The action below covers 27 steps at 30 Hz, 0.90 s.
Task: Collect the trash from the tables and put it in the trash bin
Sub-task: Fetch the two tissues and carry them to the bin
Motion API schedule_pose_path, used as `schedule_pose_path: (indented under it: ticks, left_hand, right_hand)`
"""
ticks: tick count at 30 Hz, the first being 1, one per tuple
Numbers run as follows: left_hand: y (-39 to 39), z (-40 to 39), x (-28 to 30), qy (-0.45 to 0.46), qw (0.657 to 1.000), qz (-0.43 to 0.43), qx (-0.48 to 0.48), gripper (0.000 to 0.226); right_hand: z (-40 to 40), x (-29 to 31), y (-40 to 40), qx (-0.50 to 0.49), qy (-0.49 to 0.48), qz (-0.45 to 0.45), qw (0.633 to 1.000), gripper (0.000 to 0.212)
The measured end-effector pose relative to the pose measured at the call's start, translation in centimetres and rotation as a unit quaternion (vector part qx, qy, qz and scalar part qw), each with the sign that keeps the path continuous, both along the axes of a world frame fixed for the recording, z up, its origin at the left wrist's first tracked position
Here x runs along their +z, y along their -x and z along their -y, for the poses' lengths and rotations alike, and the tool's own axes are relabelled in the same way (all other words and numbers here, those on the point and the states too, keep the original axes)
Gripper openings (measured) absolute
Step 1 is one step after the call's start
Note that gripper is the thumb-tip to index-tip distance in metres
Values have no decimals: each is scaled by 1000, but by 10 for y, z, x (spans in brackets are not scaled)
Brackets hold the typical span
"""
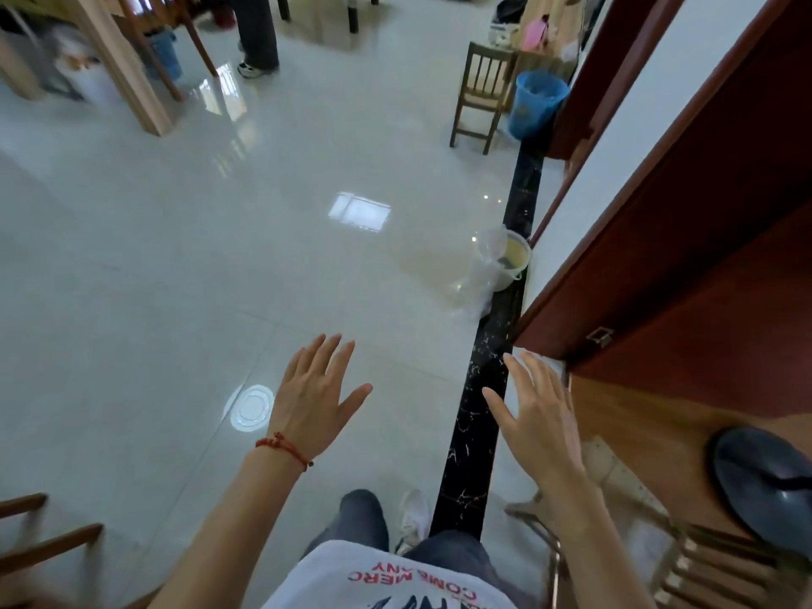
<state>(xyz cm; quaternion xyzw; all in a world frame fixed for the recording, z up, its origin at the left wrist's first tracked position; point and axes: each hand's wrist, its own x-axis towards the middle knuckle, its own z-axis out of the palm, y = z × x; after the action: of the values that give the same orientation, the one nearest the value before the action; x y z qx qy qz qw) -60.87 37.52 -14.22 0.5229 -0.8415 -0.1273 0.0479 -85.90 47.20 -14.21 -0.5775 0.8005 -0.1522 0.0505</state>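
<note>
Plastic stuff: crinkly clear plastic bag slumps against a cream round tub on the floor's right edge, by the black tile strip.
Handling: probably light, floppy, slippery; I'd pinch the bag's bunched top.
Hands: left hand and right hand both spread flat, empty.
Bin: blue plastic trash bin beside the wooden chair.

A wide stretch of shiny pale tiled floor lay free ahead. On the right, a dark red wooden door stood in the way. A small pale bin with a clear plastic liner, perhaps touching the black floor strip, sat ahead.
</note>
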Motion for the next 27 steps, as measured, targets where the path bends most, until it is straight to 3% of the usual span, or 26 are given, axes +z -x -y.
schedule_pose_path:
  ticks: [9, 21, 27]
  left_hand:
    - [24, 97, -9, -23, 999, -6, 42, 74]
    - [-8, 249, -5, -4, 993, -19, 120, 75]
    - [-44, 276, -5, -7, 975, -32, 222, 76]
  right_hand:
    - [118, -11, 24, 58, -16, -13, 998, 51]
    - [312, 1, -4, 152, 2, -22, 988, 57]
    - [386, 4, -42, 242, 10, -27, 970, 55]
